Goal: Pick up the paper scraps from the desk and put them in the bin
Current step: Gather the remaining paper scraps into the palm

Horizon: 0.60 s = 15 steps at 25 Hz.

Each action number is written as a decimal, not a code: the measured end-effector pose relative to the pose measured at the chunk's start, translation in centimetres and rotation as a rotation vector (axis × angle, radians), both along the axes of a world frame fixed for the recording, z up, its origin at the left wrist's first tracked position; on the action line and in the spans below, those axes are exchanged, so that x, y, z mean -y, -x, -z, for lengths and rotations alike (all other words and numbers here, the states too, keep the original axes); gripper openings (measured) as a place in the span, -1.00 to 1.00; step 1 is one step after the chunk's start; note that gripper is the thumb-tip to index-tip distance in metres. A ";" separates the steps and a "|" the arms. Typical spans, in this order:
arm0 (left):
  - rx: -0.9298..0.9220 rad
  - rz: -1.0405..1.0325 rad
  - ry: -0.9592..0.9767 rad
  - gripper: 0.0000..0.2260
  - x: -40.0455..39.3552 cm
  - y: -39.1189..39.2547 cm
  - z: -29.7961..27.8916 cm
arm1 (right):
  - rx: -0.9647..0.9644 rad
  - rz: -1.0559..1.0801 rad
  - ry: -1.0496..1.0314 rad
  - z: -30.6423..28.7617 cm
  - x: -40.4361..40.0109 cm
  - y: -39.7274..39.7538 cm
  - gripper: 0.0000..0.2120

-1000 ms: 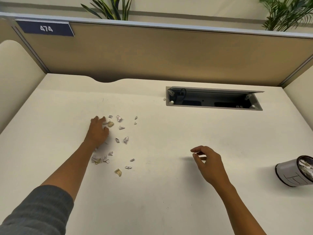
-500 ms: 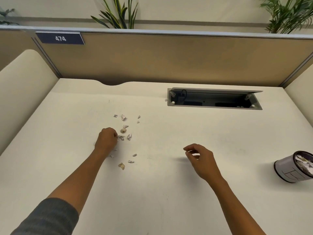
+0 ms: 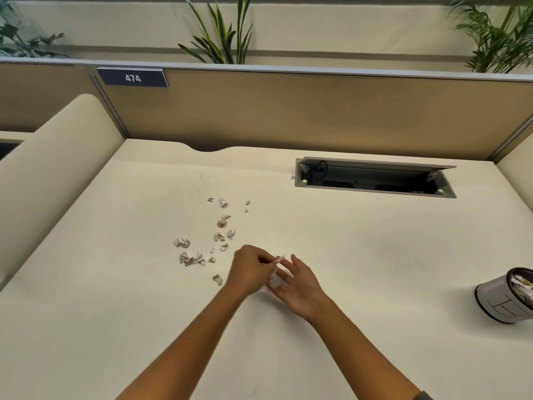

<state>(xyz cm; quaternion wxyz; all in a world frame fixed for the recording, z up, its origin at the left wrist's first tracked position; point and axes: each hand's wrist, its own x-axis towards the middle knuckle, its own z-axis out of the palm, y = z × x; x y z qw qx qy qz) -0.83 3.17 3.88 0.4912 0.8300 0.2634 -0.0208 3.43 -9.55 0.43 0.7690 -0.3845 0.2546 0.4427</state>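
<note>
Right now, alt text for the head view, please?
Over a cream desk, the left hand pinches a paper scrap above the open right hand, which cradles more paper. Loose scraps lie scattered to the left, and a bin holding paper stands at the right edge.

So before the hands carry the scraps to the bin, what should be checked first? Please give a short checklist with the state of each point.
1. Left hand pinches a scrap: ok.
2. Right hand is open beside it with scraps in the palm: ok, though blurred.
3. Grip is firm enough for carrying: cannot tell.
4. Bin is in view at the right edge of the desk: ok.
5. Bin has room left: cannot tell, paper already shows at its mouth.
6. Desk is cleared: not ok, loose scraps lie left of the hands.
</note>
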 end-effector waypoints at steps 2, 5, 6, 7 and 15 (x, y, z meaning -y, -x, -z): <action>-0.025 0.061 -0.034 -0.88 2.1 0.3 -0.3 | -0.072 0.085 -0.051 0.0 -0.6 0.0 -0.68; 0.011 0.054 -0.020 -0.86 2.2 0.3 -0.4 | -0.095 0.134 -0.096 -0.5 -0.7 0.0 -0.79; 0.058 0.002 -0.054 -0.87 1.3 0.2 -0.3 | -0.121 0.162 -0.118 -0.7 -0.7 -0.1 -0.80; 0.110 -0.069 -0.109 -0.86 -0.1 0.2 0.0 | -0.158 0.198 -0.138 -0.8 -0.6 -0.1 -0.81; -0.170 -0.283 -0.346 -0.25 -13.9 2.5 6.8 | -0.205 0.229 -0.141 -0.5 0.3 -0.1 -0.83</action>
